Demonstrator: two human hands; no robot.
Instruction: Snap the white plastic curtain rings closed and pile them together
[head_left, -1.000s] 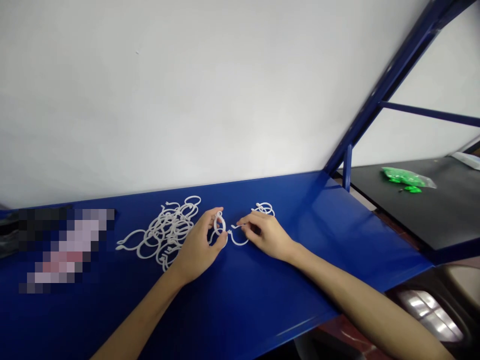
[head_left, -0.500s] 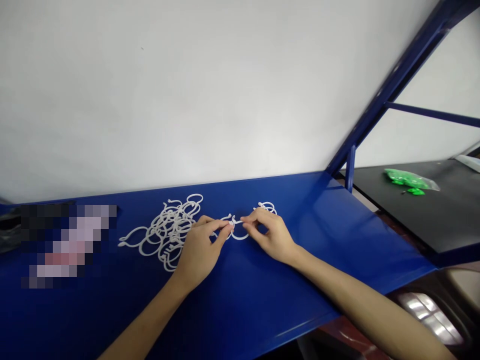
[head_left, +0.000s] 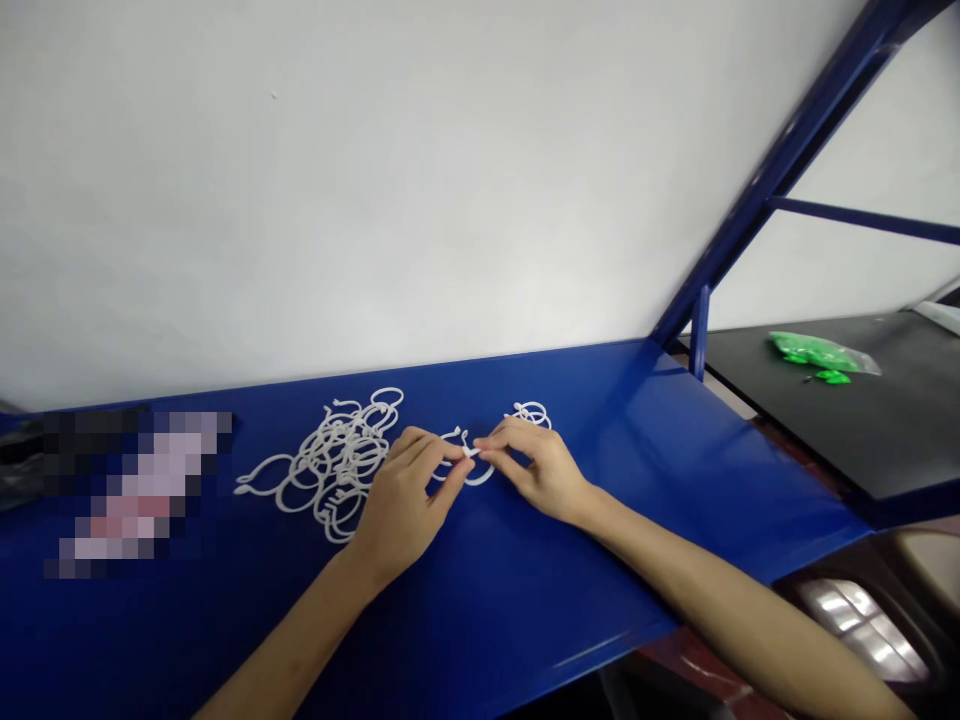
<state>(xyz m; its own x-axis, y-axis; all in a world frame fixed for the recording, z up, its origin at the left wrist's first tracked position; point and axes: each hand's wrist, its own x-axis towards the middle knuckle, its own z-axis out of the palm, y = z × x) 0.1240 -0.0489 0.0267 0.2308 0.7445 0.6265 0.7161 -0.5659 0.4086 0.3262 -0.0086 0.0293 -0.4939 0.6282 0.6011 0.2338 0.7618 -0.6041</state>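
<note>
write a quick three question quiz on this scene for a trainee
1. True or false: the larger pile of white rings lies nearer the left hand than the right hand.
2. What colour shows in the plastic bag on the black table? a) red b) green c) yellow
3. Where is the smaller group of rings?

Key: 1 true; 2 b; 3 just beyond the right hand, partly hidden by it.

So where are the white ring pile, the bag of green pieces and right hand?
White ring pile [head_left: 346,442]: head view, tangled middle.
Bag of green pieces [head_left: 819,353]: head view, filled middle.
Right hand [head_left: 550,470]: head view, back of hand.
</note>
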